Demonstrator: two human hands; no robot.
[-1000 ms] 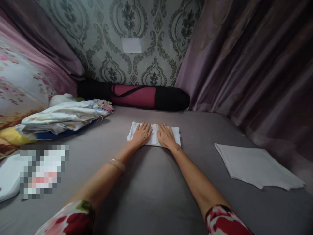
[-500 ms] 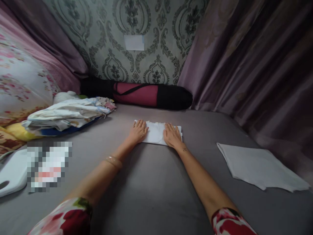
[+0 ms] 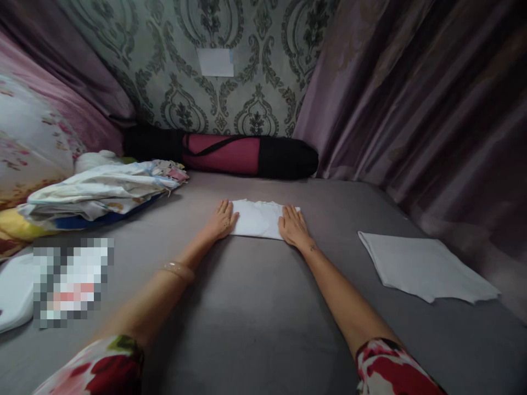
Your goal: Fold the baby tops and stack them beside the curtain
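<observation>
The folded white cloth (image 3: 257, 219) lies flat on the grey bed (image 3: 255, 312), its long axis running left to right across the view, parallel to the maroon and black roll bag (image 3: 247, 156) against the wall. It sits between the hands: the left hand (image 3: 222, 219) rests on its left end, the right hand (image 3: 293, 226) on its right end. Both hands are spread flat, palms down, fingers pointing towards the wall (they grip nothing). A second white cloth (image 3: 424, 266) lies well apart to the right, and a pile of laundry (image 3: 99, 192) to the left
</observation>
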